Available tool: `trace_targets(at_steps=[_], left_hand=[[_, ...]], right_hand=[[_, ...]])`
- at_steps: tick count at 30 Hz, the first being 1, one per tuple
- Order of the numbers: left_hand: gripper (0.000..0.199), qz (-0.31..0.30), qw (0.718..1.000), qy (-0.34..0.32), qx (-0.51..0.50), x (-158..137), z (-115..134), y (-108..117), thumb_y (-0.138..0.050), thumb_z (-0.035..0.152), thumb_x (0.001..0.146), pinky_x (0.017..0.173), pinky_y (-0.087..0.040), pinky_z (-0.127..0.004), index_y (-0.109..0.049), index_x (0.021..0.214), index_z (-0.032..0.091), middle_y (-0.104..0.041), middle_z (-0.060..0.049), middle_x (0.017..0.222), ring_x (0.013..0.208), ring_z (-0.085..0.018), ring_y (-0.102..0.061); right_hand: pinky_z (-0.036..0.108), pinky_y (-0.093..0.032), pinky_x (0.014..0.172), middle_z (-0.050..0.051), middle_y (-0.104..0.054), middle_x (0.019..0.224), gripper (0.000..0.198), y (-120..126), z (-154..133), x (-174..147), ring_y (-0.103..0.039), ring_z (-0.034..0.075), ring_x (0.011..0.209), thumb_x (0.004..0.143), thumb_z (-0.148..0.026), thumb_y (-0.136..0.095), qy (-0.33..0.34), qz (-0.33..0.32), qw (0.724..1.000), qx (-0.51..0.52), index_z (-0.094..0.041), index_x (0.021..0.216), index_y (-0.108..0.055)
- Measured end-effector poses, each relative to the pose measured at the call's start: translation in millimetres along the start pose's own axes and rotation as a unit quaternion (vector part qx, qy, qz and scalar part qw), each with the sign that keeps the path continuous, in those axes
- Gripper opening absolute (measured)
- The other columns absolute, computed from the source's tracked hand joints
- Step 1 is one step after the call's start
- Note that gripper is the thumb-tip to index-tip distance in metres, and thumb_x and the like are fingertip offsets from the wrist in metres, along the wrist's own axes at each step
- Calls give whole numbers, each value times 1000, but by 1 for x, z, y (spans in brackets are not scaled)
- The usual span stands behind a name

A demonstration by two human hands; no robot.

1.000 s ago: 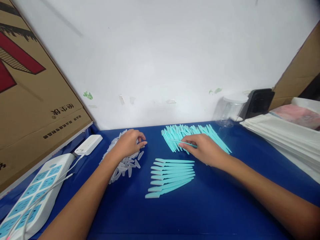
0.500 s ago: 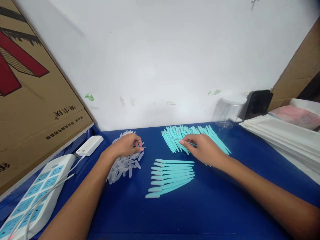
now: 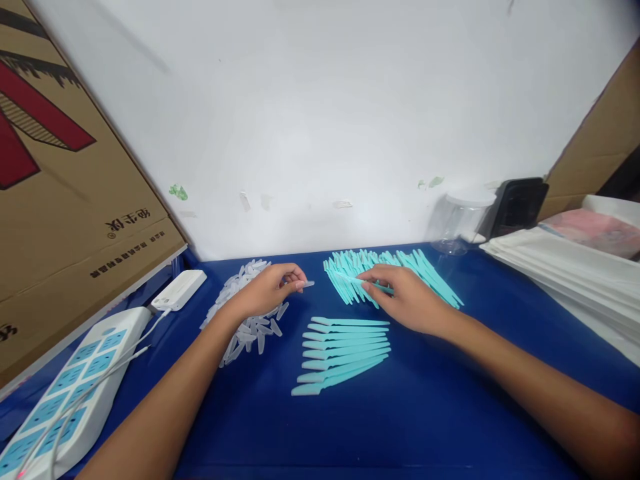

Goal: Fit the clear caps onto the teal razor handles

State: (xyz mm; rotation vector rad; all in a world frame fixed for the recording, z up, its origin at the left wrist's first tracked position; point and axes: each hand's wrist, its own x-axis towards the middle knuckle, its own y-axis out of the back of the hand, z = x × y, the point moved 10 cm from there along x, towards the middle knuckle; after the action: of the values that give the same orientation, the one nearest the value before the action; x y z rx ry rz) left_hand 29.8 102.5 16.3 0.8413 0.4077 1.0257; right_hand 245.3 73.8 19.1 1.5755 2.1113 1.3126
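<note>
My left hand pinches a small clear plastic blade cover, its tip pointing right. Under and beside that hand spreads a pile of the same clear covers. My right hand is closed on a turquoise eyebrow razor, blade end toward the left. Behind it lies a heap of turquoise razors. Between the hands and nearer to me, several razors with covers on their blade ends lie side by side in a fanned row.
On the left are a white power strip with cables, a white adapter box and a large cardboard box. At the back right stand a clear jar and a black holder, beside stacked white sheets.
My left hand has lifted from the pile and moved right with a clear cover in its fingers. My right hand has barely moved; its razor's blade end has turned slightly.
</note>
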Motion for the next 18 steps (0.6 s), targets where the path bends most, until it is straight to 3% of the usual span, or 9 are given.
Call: trace_targets(at_steps=[6,18], left_hand=[[21,35,999,-32,-21,2,14,0,-61,37,97,79,-50,-31,-75,101,22,-76,-4,103,90,-20,-67],[22,34,997,-46,-46,2,19,-5,-63,37,96,78,-51,-31,-76,106,22,-77,-4,101,86,-18,-67]], right_hand=[[37,-53,82,4,-76,94,22,0,1,1,-69,22,87,95,-40,-61,-21,0,995,94,-24,102,-75],[35,-52,81,2,-77,92,21,-3,-7,0,-68,20,85,94,-39,-63,1,-18,992,125,-23,97,-77]])
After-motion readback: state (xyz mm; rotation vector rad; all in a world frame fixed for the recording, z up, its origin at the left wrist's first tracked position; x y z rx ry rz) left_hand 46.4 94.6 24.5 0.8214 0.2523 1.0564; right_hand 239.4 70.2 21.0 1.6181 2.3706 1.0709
